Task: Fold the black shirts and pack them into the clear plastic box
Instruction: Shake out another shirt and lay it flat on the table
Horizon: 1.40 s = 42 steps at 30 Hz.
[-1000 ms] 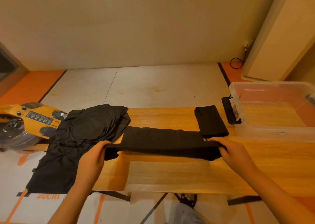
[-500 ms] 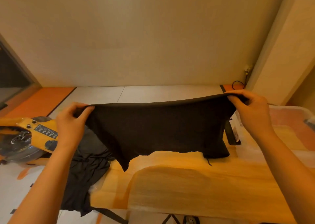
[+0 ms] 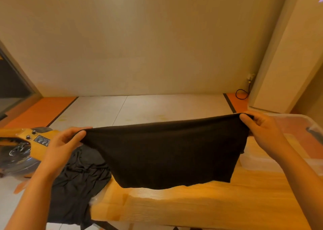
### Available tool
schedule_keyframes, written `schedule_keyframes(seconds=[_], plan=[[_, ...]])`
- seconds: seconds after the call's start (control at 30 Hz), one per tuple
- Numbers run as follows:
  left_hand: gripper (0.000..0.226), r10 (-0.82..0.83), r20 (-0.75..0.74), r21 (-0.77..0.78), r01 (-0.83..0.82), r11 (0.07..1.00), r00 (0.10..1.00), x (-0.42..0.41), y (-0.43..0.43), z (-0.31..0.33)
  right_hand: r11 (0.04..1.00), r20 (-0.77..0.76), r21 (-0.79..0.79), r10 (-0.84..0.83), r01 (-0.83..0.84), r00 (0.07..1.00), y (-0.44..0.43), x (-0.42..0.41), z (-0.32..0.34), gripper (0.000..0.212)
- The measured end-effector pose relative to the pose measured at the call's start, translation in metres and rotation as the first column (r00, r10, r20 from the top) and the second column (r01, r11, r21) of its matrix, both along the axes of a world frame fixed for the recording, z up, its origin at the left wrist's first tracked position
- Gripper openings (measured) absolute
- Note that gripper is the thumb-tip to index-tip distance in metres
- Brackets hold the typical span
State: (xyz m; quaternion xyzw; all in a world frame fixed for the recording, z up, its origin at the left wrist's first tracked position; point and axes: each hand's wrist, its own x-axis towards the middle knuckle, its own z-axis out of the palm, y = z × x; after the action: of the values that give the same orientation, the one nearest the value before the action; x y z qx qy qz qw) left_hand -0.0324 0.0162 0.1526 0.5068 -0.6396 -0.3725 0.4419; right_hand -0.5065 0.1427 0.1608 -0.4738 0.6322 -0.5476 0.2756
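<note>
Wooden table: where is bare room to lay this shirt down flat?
Bare wood: the near strip of the table, under the held shirt, between the crumpled shirts left and the clear box right. Crowded: the left end.

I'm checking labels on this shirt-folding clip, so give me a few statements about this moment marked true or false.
1. The left hand and the right hand each pinch the top edge of the held shirt. True.
2. The held shirt lies spread flat on the wooden table. False: it hangs from both hands, stretched between them over the table.
3. A crumpled shirt, also black, lies draped over the table's left end. True.
4. The clear plastic box stands at the table's left end. False: the clear plastic box is on the right, beyond the right hand.
</note>
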Motion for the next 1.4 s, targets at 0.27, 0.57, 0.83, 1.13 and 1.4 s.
schedule_keyframes(seconds=[0.27, 0.57, 0.83, 1.13, 1.4], plan=[[0.022, 0.161, -0.079, 0.137, -0.150, 0.979, 0.984, 0.020, 0.009, -0.027, 0.934, 0.132, 0.207, 0.269, -0.292, 0.954, 0.015, -0.002, -0.016, 0.091], [0.012, 0.162, 0.557, -0.132, -0.105, 0.986, 0.815, -0.039, -0.093, -0.032, 0.926, 0.207, 0.351, 0.070, -0.141, 0.976, -0.042, -0.002, -0.059, 0.023], [0.019, 0.061, 0.826, 0.062, -0.198, 0.978, 0.561, -0.132, -0.151, -0.133, 0.808, -0.064, 0.579, -0.089, 0.110, 0.994, -0.079, -0.019, -0.166, 0.019], [0.015, 0.166, 0.488, 0.229, -0.310, 0.923, 0.857, -0.129, -0.126, -0.183, 0.887, -0.151, 0.452, -0.025, 0.092, 0.988, -0.068, -0.005, -0.171, 0.016], [0.015, 0.417, -0.023, 0.210, -0.403, 0.891, 0.909, -0.080, -0.140, -0.149, 0.891, 0.130, 0.390, 0.199, -0.234, 0.971, -0.054, 0.040, -0.087, 0.017]])
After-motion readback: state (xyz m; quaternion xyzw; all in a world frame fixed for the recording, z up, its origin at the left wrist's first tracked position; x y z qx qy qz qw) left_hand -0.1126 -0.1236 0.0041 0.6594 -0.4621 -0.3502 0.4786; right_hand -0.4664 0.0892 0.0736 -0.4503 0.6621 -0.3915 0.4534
